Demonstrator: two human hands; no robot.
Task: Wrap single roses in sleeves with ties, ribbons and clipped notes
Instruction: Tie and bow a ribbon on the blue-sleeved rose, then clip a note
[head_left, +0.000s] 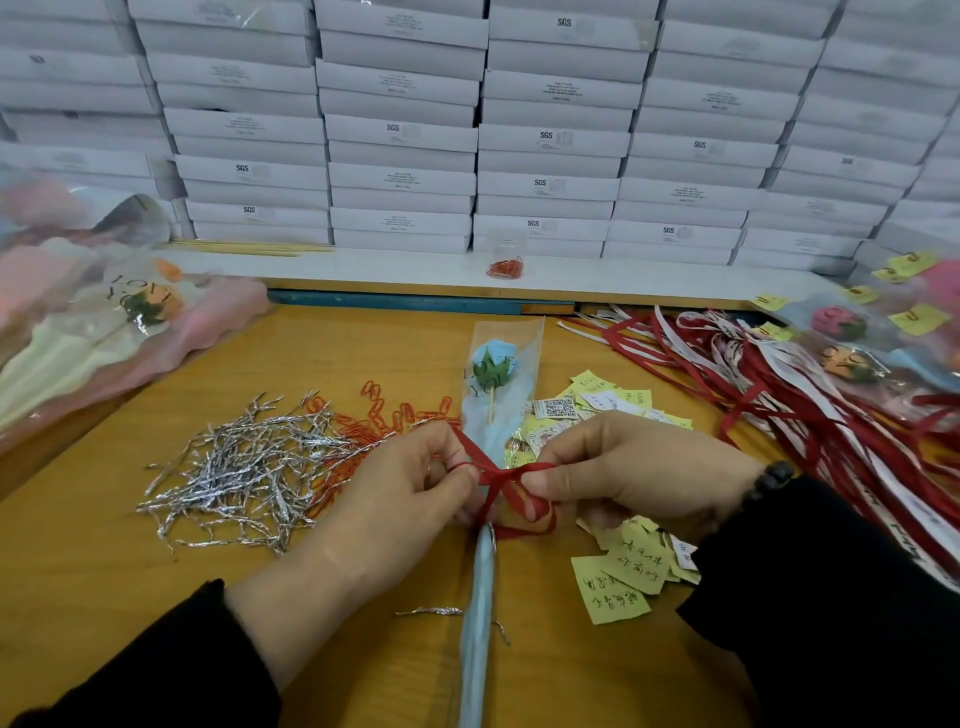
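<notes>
Rose (492, 358) lies sleeved on the bench (156, 597); I see my left hand (395, 488) and right hand (623, 467) each pinching the red ribbon (511, 486) at its neck, pulling the bow snug.

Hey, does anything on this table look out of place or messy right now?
One silver twist tie lies alone beside the blue sleeve, apart from the main silver pile. The orange paper clips spill into that pile. Nothing looks damaged.
</notes>
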